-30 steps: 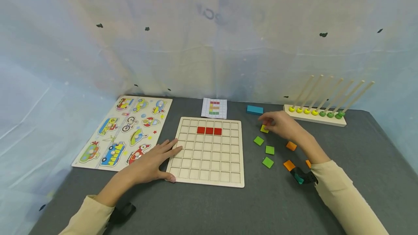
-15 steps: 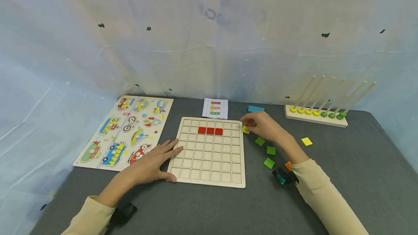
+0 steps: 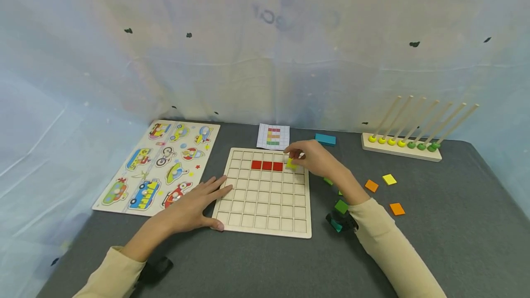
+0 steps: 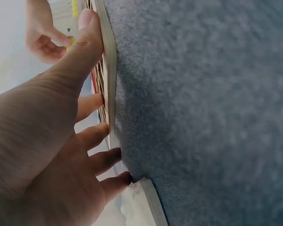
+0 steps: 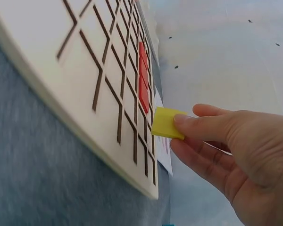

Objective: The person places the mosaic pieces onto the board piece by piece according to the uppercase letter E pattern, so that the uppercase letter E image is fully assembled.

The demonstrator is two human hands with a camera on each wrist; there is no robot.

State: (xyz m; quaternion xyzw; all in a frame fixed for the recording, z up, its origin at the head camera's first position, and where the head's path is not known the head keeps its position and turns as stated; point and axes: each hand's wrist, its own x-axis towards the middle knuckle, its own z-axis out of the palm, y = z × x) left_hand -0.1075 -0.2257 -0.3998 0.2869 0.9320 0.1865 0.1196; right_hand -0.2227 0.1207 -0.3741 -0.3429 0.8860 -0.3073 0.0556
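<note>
My right hand (image 3: 316,156) pinches a yellow square tile (image 5: 167,123) between thumb and fingers, over the upper right part of a wooden grid board (image 3: 265,222). Three red tiles (image 3: 267,165) sit side by side in the board's second row, just left of the yellow tile. My left hand (image 3: 188,208) rests with spread fingers on the board's left edge, its thumb near the lower left corner. In the left wrist view that thumb (image 4: 87,40) lies along the board's rim. A small printed card (image 3: 273,137) with a coloured grid pattern lies behind the board.
Green tiles (image 3: 341,206), partly hidden by the right arm, lie right of the board. Orange tiles (image 3: 396,209) and another yellow tile (image 3: 389,179) are farther right. A blue block (image 3: 325,140), a peg rack with beads (image 3: 401,150) and a vehicle puzzle board (image 3: 124,169) stand around.
My right hand has picked up the yellow tile from the table and carried it left, over the board. The left hand has stayed in place on the board's edge.
</note>
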